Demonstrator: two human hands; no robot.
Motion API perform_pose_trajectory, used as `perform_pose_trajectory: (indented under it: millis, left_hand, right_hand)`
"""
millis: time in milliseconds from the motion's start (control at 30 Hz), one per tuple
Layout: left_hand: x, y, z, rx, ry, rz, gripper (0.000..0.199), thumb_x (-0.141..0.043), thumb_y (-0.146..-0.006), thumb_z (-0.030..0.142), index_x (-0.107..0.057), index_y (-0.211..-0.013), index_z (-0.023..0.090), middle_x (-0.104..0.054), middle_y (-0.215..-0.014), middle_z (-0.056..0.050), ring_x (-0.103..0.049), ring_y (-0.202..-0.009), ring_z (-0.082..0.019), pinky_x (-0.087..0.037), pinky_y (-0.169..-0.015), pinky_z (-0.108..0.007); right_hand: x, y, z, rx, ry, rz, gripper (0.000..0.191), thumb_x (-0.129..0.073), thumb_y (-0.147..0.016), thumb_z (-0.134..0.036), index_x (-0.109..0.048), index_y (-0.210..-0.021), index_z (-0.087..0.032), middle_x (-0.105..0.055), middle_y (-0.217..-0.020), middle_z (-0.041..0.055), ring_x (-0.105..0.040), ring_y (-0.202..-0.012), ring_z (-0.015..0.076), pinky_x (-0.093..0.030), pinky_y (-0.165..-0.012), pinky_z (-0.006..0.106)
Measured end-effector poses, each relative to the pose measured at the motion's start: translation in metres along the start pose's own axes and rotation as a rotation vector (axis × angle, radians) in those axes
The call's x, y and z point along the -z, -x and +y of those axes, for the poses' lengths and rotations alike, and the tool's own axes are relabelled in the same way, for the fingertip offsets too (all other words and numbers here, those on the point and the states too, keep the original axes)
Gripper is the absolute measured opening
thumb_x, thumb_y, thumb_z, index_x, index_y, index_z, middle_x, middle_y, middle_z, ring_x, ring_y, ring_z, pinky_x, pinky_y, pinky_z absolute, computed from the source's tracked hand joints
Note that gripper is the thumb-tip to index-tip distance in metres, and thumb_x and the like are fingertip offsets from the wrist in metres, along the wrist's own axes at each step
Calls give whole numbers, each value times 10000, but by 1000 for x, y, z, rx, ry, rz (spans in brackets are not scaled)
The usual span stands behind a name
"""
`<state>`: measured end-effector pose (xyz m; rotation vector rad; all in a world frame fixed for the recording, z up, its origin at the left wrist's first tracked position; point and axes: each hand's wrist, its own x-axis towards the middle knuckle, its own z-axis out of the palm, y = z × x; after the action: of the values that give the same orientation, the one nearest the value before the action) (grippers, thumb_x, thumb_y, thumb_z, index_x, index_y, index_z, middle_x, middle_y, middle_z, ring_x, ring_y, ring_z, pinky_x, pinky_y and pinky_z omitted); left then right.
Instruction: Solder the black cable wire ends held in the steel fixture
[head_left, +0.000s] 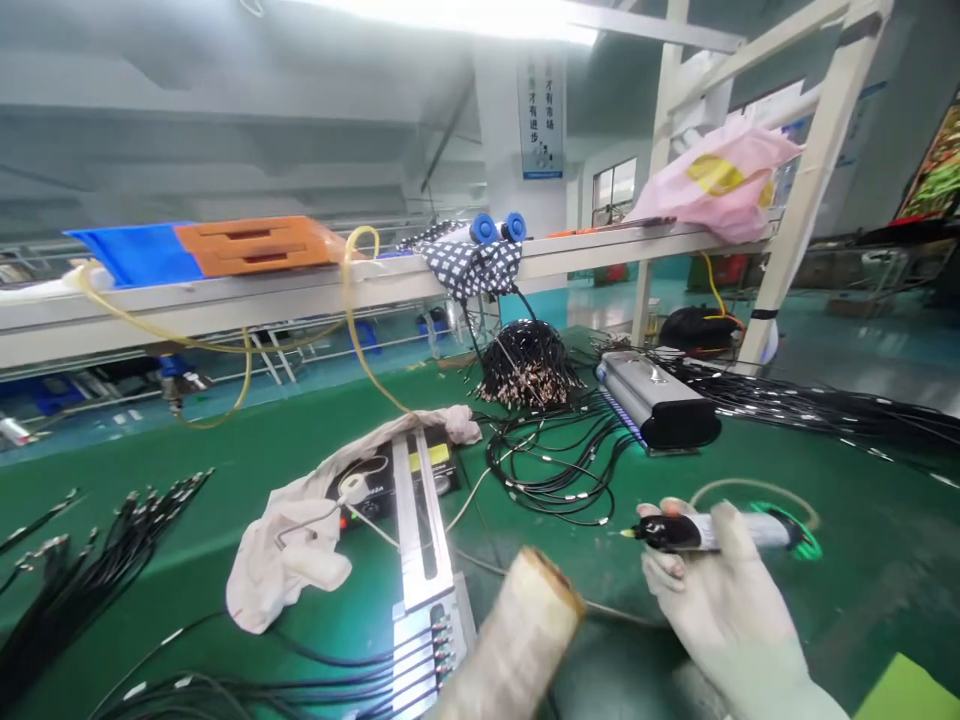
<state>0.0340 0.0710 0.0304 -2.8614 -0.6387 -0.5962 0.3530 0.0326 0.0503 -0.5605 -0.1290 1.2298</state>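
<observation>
Right grip [720,595]: I'm holding a pen-shaped tool [705,532] | left grip: I'm not seeing it | if drifting, tool could be snagging cables [553,493]

One pen-like tool [703,532], one hand [729,600] (the right), two blue discs [484,229], one pink bag [697,195], one silver-topped box [651,385]

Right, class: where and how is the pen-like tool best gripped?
I'd grip the pen-like tool around its white barrel, behind the black front section, coming from the near side as the right hand does. The barrel is long and round, so thumb and fingers can likely close across it, while the thin tip points left, clear of the palm.
</observation>
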Motion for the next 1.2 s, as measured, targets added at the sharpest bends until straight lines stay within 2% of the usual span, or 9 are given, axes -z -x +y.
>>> perform_pose_trajectory:
  millis: [167, 300, 433, 700, 833, 900, 1000, 1100, 1200]
  left_hand:
    - [26, -17, -32, 19, -5, 7, 483, -189, -957, 391, -562, -1188, 591, -613, -1250, 189, -573, -1175, -235, -543, -852, -411]
    - [59, -27, -60, 20, -6, -4, 416, -337, -862, 478, -611, -1164, 560, -555, -1360, 150, -478, -1295, -330, -568, -749, -378]
    - [79, -42, -66, 33, 1, 21, 767, 36, -878, 336, -687, -1094, 470, -484, -1393, 145, -434, -1304, -308, -451, -707, -378]
    - [121, -38, -55, 35, 74, 62, 584, -141, -880, 374, -615, -1207, 474, -505, -1377, 116, -487, -1267, -297, -508, -727, -348]
    - [119, -40, -56, 46, 76, 69, 515, -219, -871, 422, -585, -1216, 531, -512, -1382, 126, -513, -1254, -306, -543, -723, -335]
    - [111, -42, -55, 67, 65, 64, 609, -99, -884, 389, -609, -1188, 525, -492, -1398, 133, -522, -1240, -313, -520, -673, -323]
    - [100, -40, -55, 94, 31, 64, 726, 13, -875, 338, -625, -1168, 522, -454, -1429, 153, -516, -1236, -331, -478, -621, -318]
    - [99, -32, -59, 85, 9, 77, 477, -267, -852, 456, -562, -1201, 593, -468, -1438, 170, -514, -1246, -367, -547, -652, -355]
    - [101, -25, -63, 83, 9, 80, 505, -396, -813, 446, -445, -1275, 643, -505, -1407, 176, -522, -1247, -348, -586, -714, -391]
  right_hand:
    - [-27, 23, 21, -36, 245, -329, 341, -762, -724, -529, -681, -781, -202, -705, -747, 57, -570, -520, 113, -430, -362, 150]
    - [-35, 39, 34, -85, 345, -474, 349, -698, -789, -544, -642, -799, -199, -693, -732, 45, -551, -482, 85, -432, -363, 127]
    - [-37, 48, 32, -90, 397, -532, 340, -666, -826, -524, -624, -804, -188, -676, -727, 31, -547, -459, 70, -428, -360, 116]
    - [-42, 65, 35, -184, 620, -681, 368, -634, -837, -563, -640, -875, -197, -657, -796, 25, -488, -463, 46, -380, -395, 120]
    - [-38, 71, 57, -107, 794, -781, 451, -615, -822, -621, -718, -962, -205, -652, -1088, 85, -626, -881, 178, -526, -753, 253]
    - [-33, 73, 72, -132, 734, -849, 553, -559, -815, -692, -717, -1045, -215, -638, -1167, 113, -592, -1092, 266, -463, -959, 385]
    - [-25, 74, 82, -302, 595, -879, 645, -596, -772, -709, -639, -1223, -250, -640, -1202, 124, -592, -1128, 300, -393, -1025, 490]
    - [-19, 65, 75, -340, 490, -794, 793, -736, -640, -694, -572, -1309, -301, -597, -1310, 108, -544, -1214, 303, -336, -1077, 494]
    - [-13, 52, 66, -275, 404, -595, 741, -603, -698, -783, -606, -1262, -304, -576, -1353, 102, -532, -1234, 298, -308, -1094, 512]
